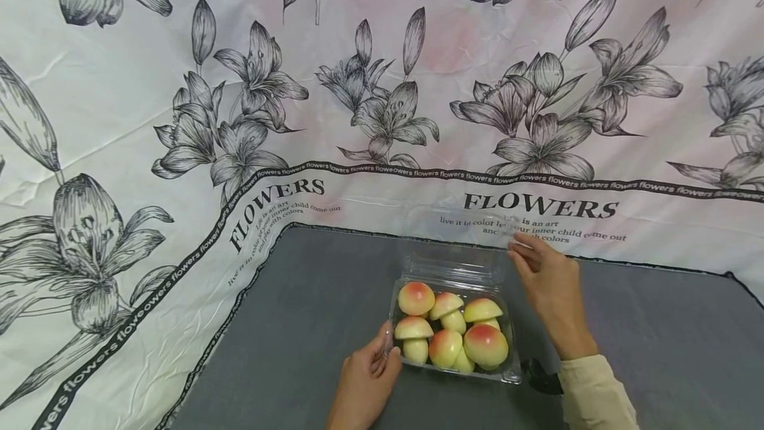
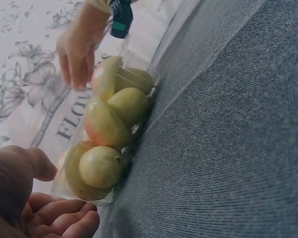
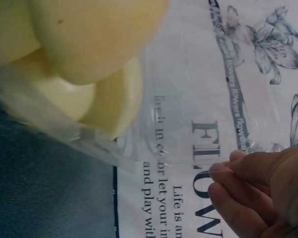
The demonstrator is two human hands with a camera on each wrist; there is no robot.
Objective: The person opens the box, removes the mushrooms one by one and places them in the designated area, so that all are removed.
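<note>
A clear plastic clamshell box [image 1: 510, 373] sits on the grey cloth with its lid [image 1: 453, 264] raised toward the back. Inside lie several mushroom-shaped pieces [image 1: 486, 345], pale yellow with red-blushed caps. My left hand [image 1: 369, 370] holds the box's left side between thumb and fingers; the left wrist view shows the thumb [image 2: 42, 166] at the box's end wall. On the right, my right hand [image 1: 549, 287] pinches the lid's edge between thumb and fingertips, seen closely as a thin clear rim in the right wrist view.
Grey cloth [image 1: 298, 324] covers the surface around the box. Behind it rises a white sheet [image 1: 382, 204] printed with lilies and the word FLOWERS, with a black lettered border. A dark strap [image 1: 543, 377] is at my right wrist beside a beige sleeve [image 1: 597, 390].
</note>
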